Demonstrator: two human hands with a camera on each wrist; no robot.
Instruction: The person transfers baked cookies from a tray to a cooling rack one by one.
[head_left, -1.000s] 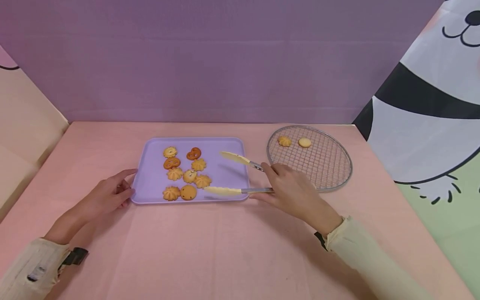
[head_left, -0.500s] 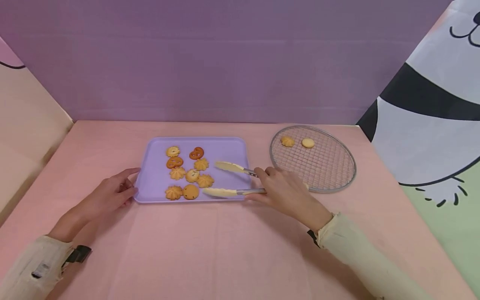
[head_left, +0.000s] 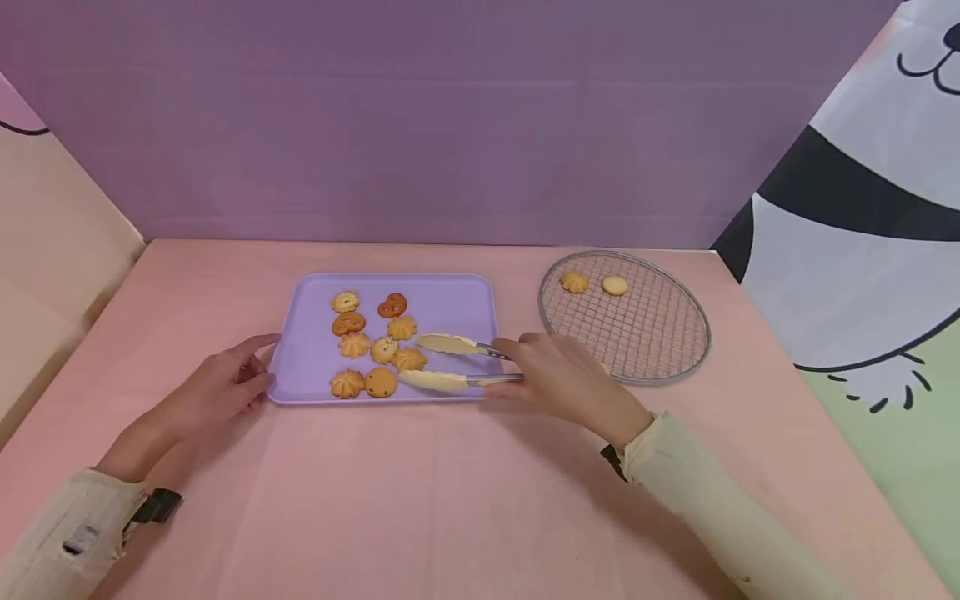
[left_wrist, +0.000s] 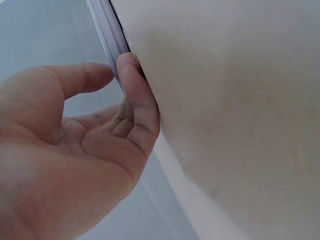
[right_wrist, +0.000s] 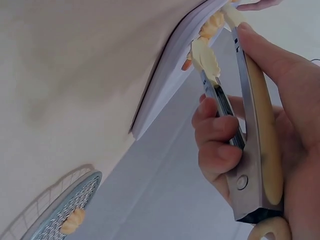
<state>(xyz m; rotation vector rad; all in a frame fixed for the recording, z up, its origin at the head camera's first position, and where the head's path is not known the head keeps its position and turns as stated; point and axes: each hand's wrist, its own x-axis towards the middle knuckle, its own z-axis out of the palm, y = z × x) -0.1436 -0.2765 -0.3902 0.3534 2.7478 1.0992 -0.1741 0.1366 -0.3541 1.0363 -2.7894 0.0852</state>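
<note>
From here I see the right hand (head_left: 573,379) grasping the tongs (right_wrist: 260,130), which have just drawn nearer the left hand (head_left: 210,392) and narrowed, putting a cookie (head_left: 410,359) between the hands within reach. The left's relaxed fingers touch the tray (head_left: 450,296).

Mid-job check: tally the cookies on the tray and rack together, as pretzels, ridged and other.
Pretzels: 2, all on the tray
Ridged cookies: 5, with 1 on the rack
Other cookies: 4, with 1 on the rack
Total: 11
</note>
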